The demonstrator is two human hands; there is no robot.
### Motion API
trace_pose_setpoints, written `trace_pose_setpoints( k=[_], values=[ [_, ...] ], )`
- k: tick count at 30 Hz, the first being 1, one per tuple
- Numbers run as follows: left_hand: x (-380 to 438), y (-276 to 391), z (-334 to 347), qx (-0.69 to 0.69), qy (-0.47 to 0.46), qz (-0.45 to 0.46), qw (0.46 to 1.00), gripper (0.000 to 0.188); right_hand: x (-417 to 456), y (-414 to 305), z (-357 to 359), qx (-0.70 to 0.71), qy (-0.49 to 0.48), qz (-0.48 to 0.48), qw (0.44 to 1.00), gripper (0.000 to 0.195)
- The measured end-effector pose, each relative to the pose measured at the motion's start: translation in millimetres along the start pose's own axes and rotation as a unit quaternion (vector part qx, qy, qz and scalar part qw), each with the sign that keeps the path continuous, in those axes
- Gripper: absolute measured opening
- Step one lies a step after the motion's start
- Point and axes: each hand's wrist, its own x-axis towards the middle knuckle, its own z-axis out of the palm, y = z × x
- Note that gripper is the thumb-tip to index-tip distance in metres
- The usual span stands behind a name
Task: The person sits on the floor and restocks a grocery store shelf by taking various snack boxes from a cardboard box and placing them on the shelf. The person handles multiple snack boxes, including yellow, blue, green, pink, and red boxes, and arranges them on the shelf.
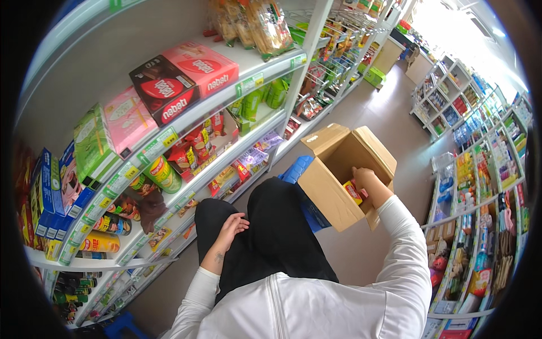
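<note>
An open cardboard box (328, 188) stands in front of me to the right, its flaps spread. My right hand (363, 180) reaches inside it, over red and yellow packages (352, 191) low in the box; whether the fingers hold one cannot be told. My left hand (235, 226) rests on my left knee with nothing in it, fingers somewhat apart. Beyond that hand is a store shelf with a dark Nabati box (165, 89), a pink Nabati box (201, 68) and a green canister of chips (163, 174).
Blue plastic (315, 216) shows under and beside the cardboard box. Stocked shelving (461, 203) stands across the aisle on the right. Wire racks with snacks (334, 55) continue the left row. A blue stool (127, 326) is at the bottom left.
</note>
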Motion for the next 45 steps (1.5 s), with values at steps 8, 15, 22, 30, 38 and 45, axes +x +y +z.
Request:
trace_pose_setpoints(
  k=[8, 15, 22, 30, 38, 45],
  values=[
    [0.8, 1.5, 2.8, 0.013, -0.009, 0.000, 1.000, 0.034, -0.2, 0.8, -5.8, 0.052, 0.139, -0.136, 0.980, 0.057],
    [-1.7, 1.7, 2.1, 0.007, 0.000, 0.000, 1.000, 0.033, -21.5, -29.2, -8.5, 0.130, -0.067, -0.167, 0.975, 0.055],
    [-1.8, 3.9, 4.1, 0.003, -0.006, 0.000, 1.000, 0.033, 20.3, -1.8, 28.5, 0.075, -0.089, -0.201, 0.973, 0.075],
    [-0.1, 1.9, 1.4, 0.003, -0.011, -0.006, 1.000, 0.033, -126.4, 2.4, -82.7, 0.086, 0.163, -0.143, 0.973, 0.048],
    [0.2, -0.7, -1.3, 0.010, 0.002, -0.008, 1.000, 0.033, -279.0, 7.9, -106.6, 0.395, 0.542, -0.131, 0.730, 0.041],
    [4.9, -0.2, 0.2, -0.011, -0.001, -0.021, 1.000, 0.033, -239.9, -57.7, -81.2, 0.672, 0.605, -0.237, 0.357, 0.051]
  ],
)
